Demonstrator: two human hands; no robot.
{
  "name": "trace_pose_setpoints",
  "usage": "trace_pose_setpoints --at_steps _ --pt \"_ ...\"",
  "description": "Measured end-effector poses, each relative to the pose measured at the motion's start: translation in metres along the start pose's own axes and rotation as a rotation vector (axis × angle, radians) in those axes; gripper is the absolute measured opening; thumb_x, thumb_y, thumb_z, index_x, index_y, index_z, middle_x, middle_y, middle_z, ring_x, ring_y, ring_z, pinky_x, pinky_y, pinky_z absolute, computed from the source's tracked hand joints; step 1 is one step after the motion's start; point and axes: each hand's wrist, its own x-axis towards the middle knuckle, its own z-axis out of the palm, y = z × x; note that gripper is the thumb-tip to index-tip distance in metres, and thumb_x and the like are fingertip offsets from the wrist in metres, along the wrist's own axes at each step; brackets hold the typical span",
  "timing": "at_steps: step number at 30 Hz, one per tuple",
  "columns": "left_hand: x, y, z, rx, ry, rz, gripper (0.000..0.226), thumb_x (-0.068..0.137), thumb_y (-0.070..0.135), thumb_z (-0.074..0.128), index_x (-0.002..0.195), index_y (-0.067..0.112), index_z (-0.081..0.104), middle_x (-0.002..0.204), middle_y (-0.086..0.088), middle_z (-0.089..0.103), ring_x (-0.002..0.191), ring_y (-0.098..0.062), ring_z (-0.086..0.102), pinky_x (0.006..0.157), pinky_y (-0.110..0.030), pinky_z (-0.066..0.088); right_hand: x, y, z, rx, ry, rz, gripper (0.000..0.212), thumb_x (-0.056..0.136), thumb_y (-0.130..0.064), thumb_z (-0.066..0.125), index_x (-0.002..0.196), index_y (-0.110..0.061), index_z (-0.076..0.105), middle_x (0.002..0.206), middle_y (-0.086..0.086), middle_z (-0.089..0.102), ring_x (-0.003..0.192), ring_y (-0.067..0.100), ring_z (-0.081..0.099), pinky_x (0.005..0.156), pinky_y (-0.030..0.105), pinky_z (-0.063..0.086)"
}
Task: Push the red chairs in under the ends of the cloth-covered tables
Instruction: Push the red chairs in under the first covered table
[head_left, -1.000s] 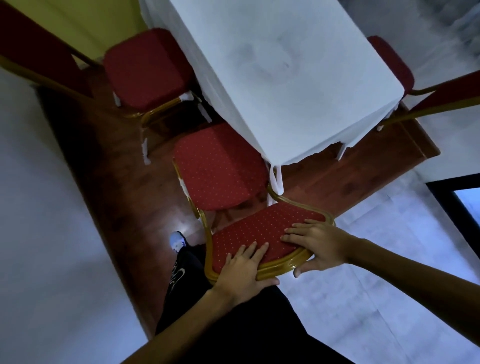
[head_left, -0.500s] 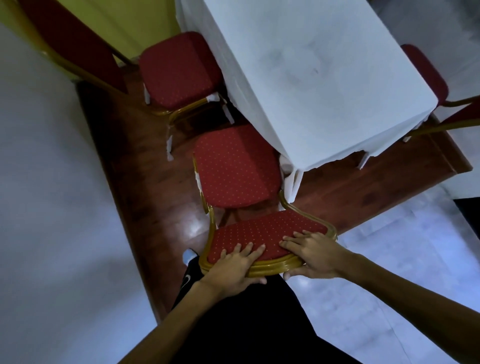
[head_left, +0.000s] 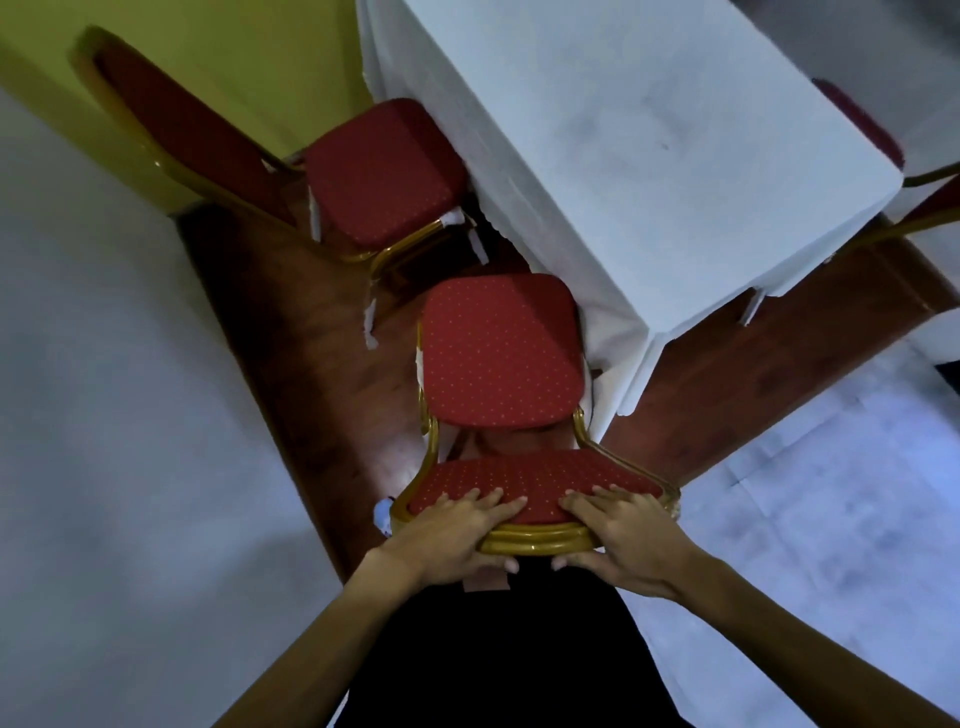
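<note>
A red chair (head_left: 498, 353) with a gold frame stands right in front of me, its seat touching the hanging white cloth at the near corner of the cloth-covered table (head_left: 649, 156). My left hand (head_left: 457, 535) grips the top of its backrest on the left, fingers over the red padding. On the right side of that backrest, my right hand (head_left: 628, 540) grips in the same way. A second red chair (head_left: 384, 166) sits further along the table's left side, its seat partly under the cloth.
A third red chair (head_left: 862, 119) shows at the table's far right edge. A brown wooden floor strip (head_left: 311, 338) runs under the chairs, with pale floor (head_left: 104, 415) to either side. A yellow-green wall (head_left: 234, 62) lies beyond. My shoe (head_left: 383, 514) peeks out by the chair's left leg.
The chair has turned and slid toward the table corner, so its seat now meets the cloth. Both hands stayed on the backrest, and my view shifted right along the table.
</note>
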Motion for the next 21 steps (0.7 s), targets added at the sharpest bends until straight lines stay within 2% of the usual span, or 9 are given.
trace_pose_setpoints --at_steps 3,6,12,15,21 --pt "-0.019 -0.037 -0.012 0.055 -0.040 0.028 0.084 0.087 0.068 0.046 0.154 0.040 0.004 0.164 -0.004 0.010 0.149 -0.030 0.012 0.116 -0.057 0.014 0.019 -0.042 0.007 -0.010 0.072 0.065 0.071 0.087 -0.077 0.044 0.114 -0.016 0.068 0.102 0.001 0.075 0.086 0.023 0.073 0.066 0.035 0.060" --pt "-0.039 -0.075 -0.032 0.116 -0.085 0.082 0.082 0.088 0.067 0.047 0.154 0.038 0.007 0.163 -0.005 0.013 0.148 -0.031 0.015 0.116 -0.056 0.016 0.043 -0.087 0.016 0.032 0.151 0.132 0.071 0.092 -0.074 0.036 0.110 -0.014 0.069 0.099 0.002 0.076 0.084 0.024 0.073 0.066 0.035 0.061" --pt "-0.072 -0.140 -0.082 0.224 -0.116 0.180 0.079 0.090 0.064 0.047 0.155 0.036 0.012 0.161 -0.006 0.019 0.146 -0.027 0.022 0.114 -0.050 0.022 0.100 -0.153 0.028 0.150 0.157 0.323 0.080 0.090 -0.080 0.031 0.118 -0.014 0.067 0.105 0.001 0.075 0.090 0.023 0.072 0.072 0.040 0.060" --pt "-0.076 -0.161 -0.103 0.277 -0.140 0.215 0.079 0.090 0.064 0.047 0.155 0.035 0.012 0.161 -0.007 0.020 0.146 -0.026 0.023 0.115 -0.050 0.023 0.122 -0.170 0.031 0.109 0.230 0.356 0.082 0.091 -0.080 0.025 0.116 -0.015 0.068 0.101 0.000 0.075 0.084 0.022 0.072 0.065 0.037 0.059" --pt "-0.072 -0.204 -0.142 0.353 -0.189 0.243 0.079 0.089 0.067 0.046 0.154 0.039 0.010 0.162 -0.004 0.019 0.147 -0.022 0.020 0.114 -0.047 0.021 0.169 -0.191 0.039 0.032 0.325 0.425 0.077 0.088 -0.080 0.035 0.117 -0.016 0.067 0.096 -0.001 0.075 0.081 0.020 0.072 0.059 0.032 0.057"
